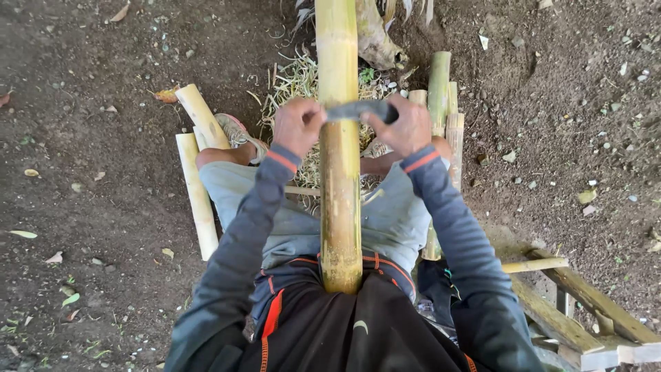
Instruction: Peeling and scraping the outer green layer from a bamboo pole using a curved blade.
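- The person sits on the dirt ground with a long bamboo pole running from the belly out between the knees, its near end butted against the waist.
- The left hand is closed in a fist around 1 end of a dark knife; the right hand is closed around the other end. Both grip firmly, fingers wrapped, nothing loose.
- The knife lies straight across the pole, touching its top face, level with both hands and between them.
- Judged from the surface: the stretch of pole between the hands and the body looks yellow and mostly bare, with some brown streaks and dark spots left, so scraping there seems largely done but not clean.
- Beyond the hands the pole looks a similar pale yellow; whether that part is scraped I cannot tell.
- A heap of thin pale shavings lies under the pole just past the hands, which suggests a good deal of skin has come off already.
- The underside of the pole is hidden, so how much is left there I cannot tell.
- Left of the left hand, 2 short cut bamboo pieces lie on the ground beside the leg, and a 3rd slants above them.
- Right of the right hand, a greener bamboo piece and paler ones stand close together.
- Near the right elbow sits a rough wooden frame.
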